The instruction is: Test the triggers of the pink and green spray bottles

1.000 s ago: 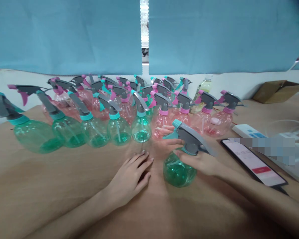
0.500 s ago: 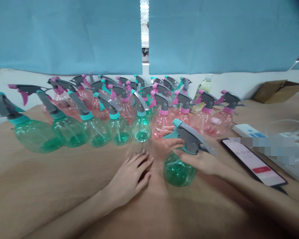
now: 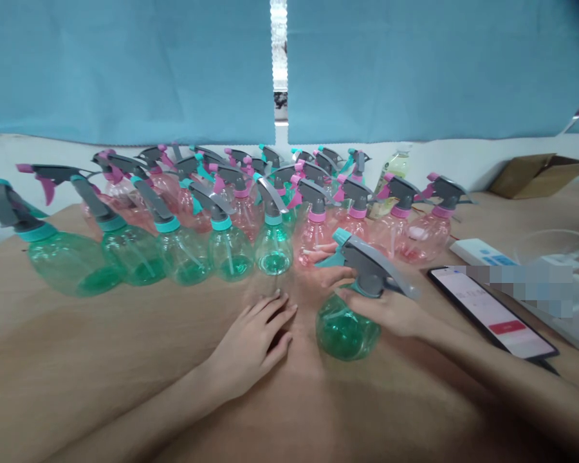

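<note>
My right hand (image 3: 381, 305) is closed around the neck of a green spray bottle (image 3: 346, 328), just below its grey and teal trigger head. The bottle is upright, with its nozzle pointing left and some fingers hidden behind it. Flat on the wooden table lies my left hand (image 3: 255, 344), fingers stretched out and holding nothing. Ahead of it stands a clear green spray bottle (image 3: 274, 254) with a teal collar. A pink spray bottle (image 3: 313, 241) is just beyond the right hand's fingertips.
Several green and pink spray bottles (image 3: 188, 257) fill the table's far side in rows. At right lie a phone (image 3: 487, 308), a white power strip (image 3: 482, 253) and cables. A cardboard box (image 3: 535, 177) and a labelled bottle (image 3: 393, 173) stand near the wall, below blue curtains (image 3: 125, 71).
</note>
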Action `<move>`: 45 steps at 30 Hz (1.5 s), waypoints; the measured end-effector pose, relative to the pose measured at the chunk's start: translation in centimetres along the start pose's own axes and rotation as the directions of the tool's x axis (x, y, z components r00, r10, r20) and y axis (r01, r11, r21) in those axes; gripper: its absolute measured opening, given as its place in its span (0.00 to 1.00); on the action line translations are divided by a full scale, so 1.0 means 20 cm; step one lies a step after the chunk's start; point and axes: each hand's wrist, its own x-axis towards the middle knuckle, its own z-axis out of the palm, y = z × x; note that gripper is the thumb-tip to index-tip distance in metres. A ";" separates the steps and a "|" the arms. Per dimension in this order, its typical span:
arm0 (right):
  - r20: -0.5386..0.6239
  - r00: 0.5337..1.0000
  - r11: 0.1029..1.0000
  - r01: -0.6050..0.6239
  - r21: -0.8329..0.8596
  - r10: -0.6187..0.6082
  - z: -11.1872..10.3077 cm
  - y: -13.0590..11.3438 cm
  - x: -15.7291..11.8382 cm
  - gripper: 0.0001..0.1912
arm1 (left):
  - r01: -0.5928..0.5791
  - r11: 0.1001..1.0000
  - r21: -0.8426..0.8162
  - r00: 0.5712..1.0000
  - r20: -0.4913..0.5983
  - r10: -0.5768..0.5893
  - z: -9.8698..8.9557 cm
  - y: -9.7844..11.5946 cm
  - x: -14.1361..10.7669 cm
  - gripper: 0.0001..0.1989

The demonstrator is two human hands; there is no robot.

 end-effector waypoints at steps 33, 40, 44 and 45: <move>-0.010 0.995 0.993 -0.103 0.049 0.104 -0.01 -0.03 0.01 0.18 | -0.005 1.000 -0.007 1.000 -0.011 0.005 -0.01 0.00 0.01 0.20; -0.052 0.999 0.994 -0.011 -0.107 0.005 -0.02 -0.07 0.02 0.10 | 0.003 1.000 -0.016 1.000 -0.008 -0.003 -0.01 0.00 0.01 0.19; -0.062 0.998 0.987 -0.028 -0.157 0.019 -0.03 -0.07 0.02 0.09 | 0.003 1.000 -0.014 1.000 -0.007 -0.003 -0.01 0.00 0.01 0.19; -0.058 0.998 0.988 -0.024 -0.156 0.015 -0.03 -0.07 0.02 0.09 | 0.001 1.000 -0.014 1.000 -0.005 -0.001 -0.01 0.00 0.01 0.19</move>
